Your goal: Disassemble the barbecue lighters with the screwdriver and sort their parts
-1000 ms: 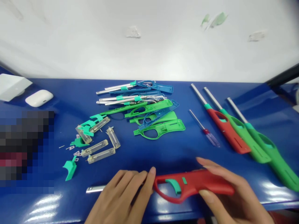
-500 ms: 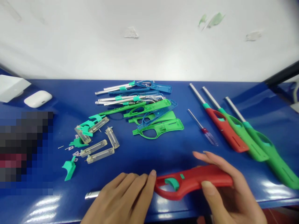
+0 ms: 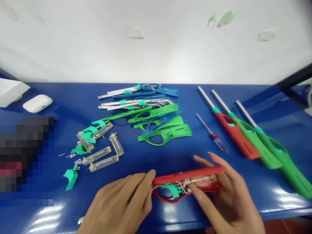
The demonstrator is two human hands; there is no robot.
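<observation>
A red utility lighter (image 3: 170,178) lies between my hands near the table's front edge, its casing parted lengthwise. Through the gap show a green trigger (image 3: 173,190), white wires and a clear fuel tank (image 3: 203,179). My left hand (image 3: 124,201) is wrapped round the front end, hiding most of the metal tube, whose tip (image 3: 81,220) peeks out at lower left. At the rear, my right hand (image 3: 226,195) grips the casing, its fingers behind and its thumb at the opening by the tank.
Metal tubes (image 3: 122,104) and green and blue casing halves (image 3: 165,131) lie at the back. Clear fuel tanks (image 3: 104,163) and green triggers (image 3: 71,177) are scattered left. A screwdriver (image 3: 218,143) and whole lighters, including a red one (image 3: 235,136), lie right. A white earbud case (image 3: 37,103) sits far left.
The red casing, closed half a second ago, has come apart along its length, with the tank and wires exposed. Both hands have shifted a little left with the lighter.
</observation>
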